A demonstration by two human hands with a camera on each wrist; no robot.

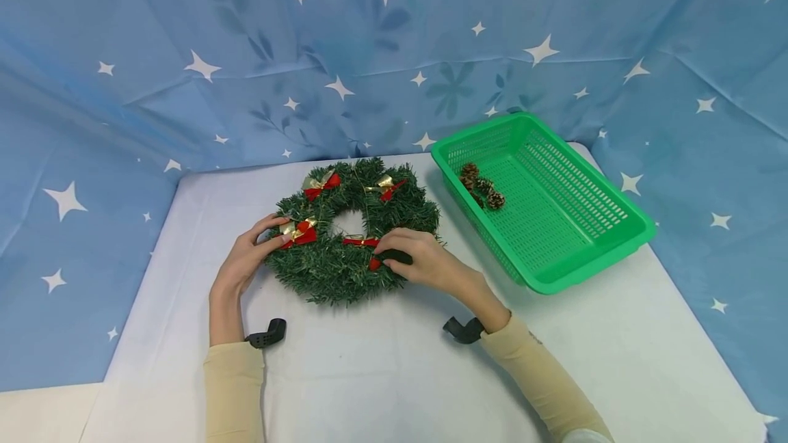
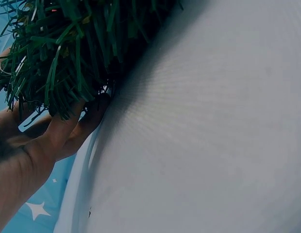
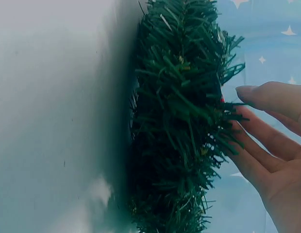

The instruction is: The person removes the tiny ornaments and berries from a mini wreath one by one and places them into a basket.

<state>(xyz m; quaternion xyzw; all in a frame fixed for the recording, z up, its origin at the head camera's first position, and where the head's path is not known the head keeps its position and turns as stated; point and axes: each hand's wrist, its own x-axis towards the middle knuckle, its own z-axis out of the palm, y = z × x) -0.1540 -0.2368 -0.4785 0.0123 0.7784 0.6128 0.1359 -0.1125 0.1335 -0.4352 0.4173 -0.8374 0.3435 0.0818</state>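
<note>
Lower red bow point(image 1: 355, 242), long axis sideways, just left of the nearer right hand point(image 1: 425, 258), whether pinching I cannot tell; left hand point(image 1: 241, 257) grips wreath point(image 1: 335, 275).

1. Green basket point(image 1: 548, 221), at three o'clock on the white-covered bench point(image 1: 369, 381).
2. Brown pine cones point(image 1: 494, 199), inside the basket toward ten o'clock.
3. Blue star-patterned backdrop point(image 1: 382, 46), at twelve o'clock.

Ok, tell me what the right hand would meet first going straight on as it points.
Most likely the front red bow on the wreath: in the head view, the right hand points left, toward that bow. The two may even be touching; depth there is unclear.
</note>
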